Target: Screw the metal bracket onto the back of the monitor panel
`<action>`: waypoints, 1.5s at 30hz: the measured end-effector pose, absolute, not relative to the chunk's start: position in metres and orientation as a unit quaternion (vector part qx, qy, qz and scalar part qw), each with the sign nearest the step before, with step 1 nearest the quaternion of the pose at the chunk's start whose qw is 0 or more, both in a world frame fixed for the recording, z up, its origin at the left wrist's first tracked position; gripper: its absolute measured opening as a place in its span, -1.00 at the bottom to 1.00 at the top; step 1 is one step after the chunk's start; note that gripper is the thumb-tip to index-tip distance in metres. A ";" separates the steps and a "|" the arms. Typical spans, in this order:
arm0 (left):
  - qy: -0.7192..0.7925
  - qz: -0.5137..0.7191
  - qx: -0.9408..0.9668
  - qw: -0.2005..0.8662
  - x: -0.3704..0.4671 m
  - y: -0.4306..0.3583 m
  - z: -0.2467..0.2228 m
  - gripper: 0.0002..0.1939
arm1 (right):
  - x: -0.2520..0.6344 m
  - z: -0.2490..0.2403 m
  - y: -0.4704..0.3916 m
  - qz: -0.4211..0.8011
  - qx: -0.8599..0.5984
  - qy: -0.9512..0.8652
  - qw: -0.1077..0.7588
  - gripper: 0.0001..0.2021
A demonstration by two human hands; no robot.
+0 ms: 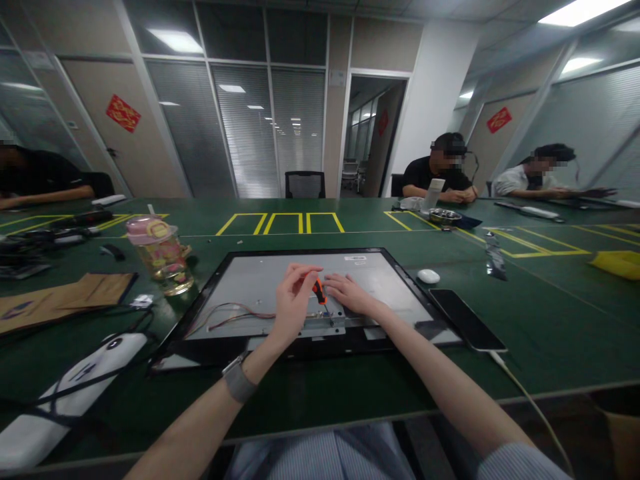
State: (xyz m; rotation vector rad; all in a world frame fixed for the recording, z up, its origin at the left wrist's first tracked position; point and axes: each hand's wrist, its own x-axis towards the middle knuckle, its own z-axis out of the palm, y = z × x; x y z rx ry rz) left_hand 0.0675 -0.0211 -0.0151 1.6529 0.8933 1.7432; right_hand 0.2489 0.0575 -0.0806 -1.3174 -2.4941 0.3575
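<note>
Pinched between closed fingertips of the left hand (295,293), an orange-and-black screwdriver (319,291), tip down at a metal bracket (325,325) on a grey-backed panel (250,273). Bracket in place, wires (235,307) exposed; tightness of any screws impossible to tell. Open and flat on the panel, the right hand (353,294). Beyond, on the desk (310,400): bottle (163,260) to the left, phone (465,320) to the right.

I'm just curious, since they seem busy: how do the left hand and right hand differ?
The left hand grips an orange-and-black screwdriver; the right hand lies palm down on the grey panel. A watch sits behind the left hand; none shows by the right hand. Both are bare.
</note>
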 end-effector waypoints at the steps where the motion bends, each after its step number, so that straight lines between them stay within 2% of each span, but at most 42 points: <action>1: 0.336 0.650 0.616 0.293 0.067 -0.021 -0.016 -0.78 | 0.248 -0.080 0.057 0.123 -0.458 -0.868 0.149 -0.62; 6: 0.293 0.657 0.574 0.391 0.066 -0.017 -0.022 -0.73 | 0.248 -0.079 0.056 0.124 -0.456 -0.868 0.149 -0.62; 12: 0.337 0.665 0.605 0.280 0.068 -0.018 -0.017 -0.82 | 0.248 -0.080 0.058 0.123 -0.457 -0.868 0.150 -0.62; 16: 0.361 0.657 0.617 0.241 0.065 -0.019 -0.017 -0.80 | 0.249 -0.080 0.058 0.122 -0.456 -0.868 0.151 -0.61; 23: 0.309 0.625 0.648 0.306 0.062 -0.016 -0.019 -0.73 | 0.249 -0.082 0.059 0.124 -0.454 -0.870 0.150 -0.60; 31: 0.322 0.639 0.648 0.260 0.065 -0.020 -0.015 -0.80 | 0.248 -0.080 0.056 0.122 -0.457 -0.868 0.151 -0.60; 37: 0.293 0.609 0.660 0.328 0.065 -0.023 -0.012 -0.73 | 0.248 -0.079 0.056 0.114 -0.460 -0.869 0.143 -0.60; 42: 0.304 0.632 0.651 0.292 0.065 -0.020 -0.011 -0.81 | 0.249 -0.079 0.057 0.122 -0.459 -0.869 0.141 -0.60; 45: 0.311 0.625 0.659 0.279 0.064 -0.022 -0.011 -0.79 | 0.248 -0.079 0.057 0.116 -0.462 -0.868 0.141 -0.60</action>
